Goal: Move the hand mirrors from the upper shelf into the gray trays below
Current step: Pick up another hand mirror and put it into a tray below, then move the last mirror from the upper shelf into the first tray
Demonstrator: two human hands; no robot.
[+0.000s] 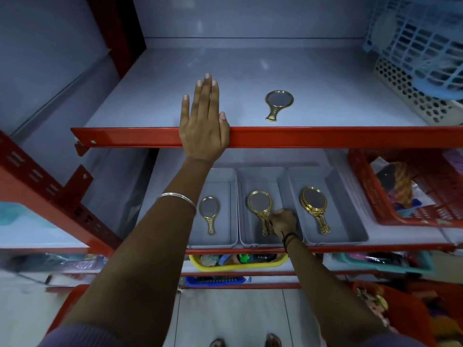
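Below, the right hand (283,220) pinches the handle of a gold oval hand mirror (260,209) inside the middle gray plastic tray (283,182). Farther, the left hand (203,126), fingers together, lies flat over the red shelf edge (325,136); another gold hand mirror (278,103) lies to its right.

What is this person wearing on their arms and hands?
Both hands are bare, no gloves. The left hand has a thin silver bangle on its forearm. The right hand has a dark thread band around the wrist. Purple-grey short sleeves show at the bottom edge; the forearms are uncovered.
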